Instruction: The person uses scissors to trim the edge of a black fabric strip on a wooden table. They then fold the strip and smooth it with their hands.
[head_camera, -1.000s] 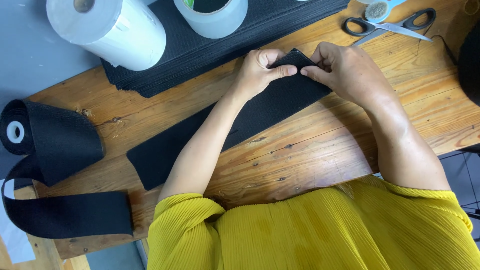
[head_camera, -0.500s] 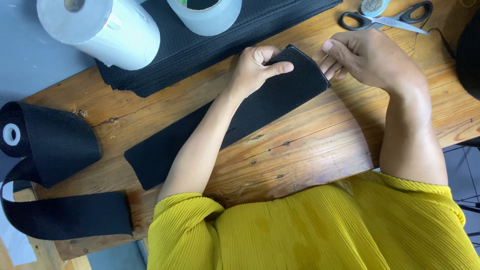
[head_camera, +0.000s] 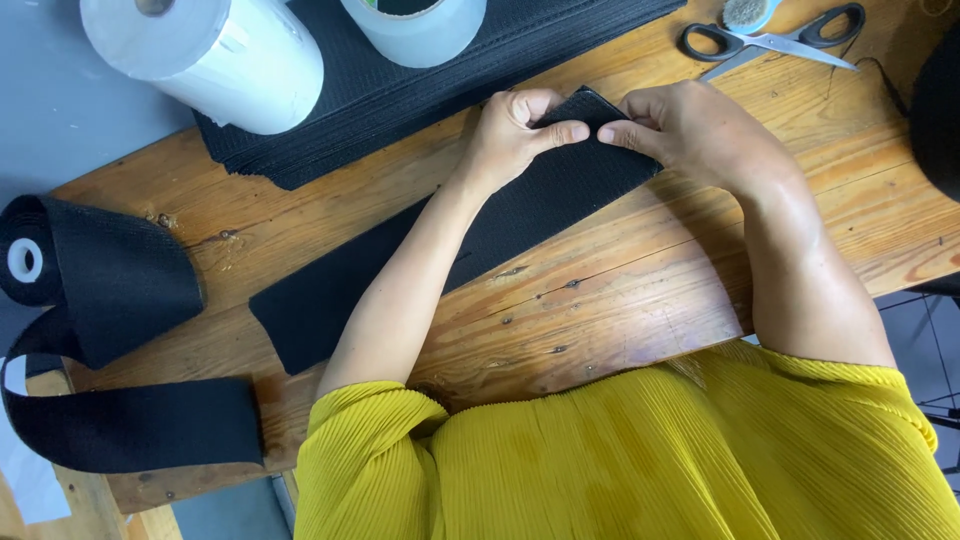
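Above, left hand (head_camera: 515, 135) and right hand (head_camera: 690, 130) pinch the black strip's (head_camera: 520, 225) folded end; its far end lies flat, unfolded.

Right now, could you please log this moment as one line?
left hand: pinching strip end | right hand: pinching strip end | black strip: flat on wooden table | scissors: untouched

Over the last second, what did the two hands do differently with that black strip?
Half a second ago the right hand had let go and lifted off; it has come back down and pinches the far end of the black strip again, beside the left hand, whose grip never left. Scissors, white roll and black roll stayed put.
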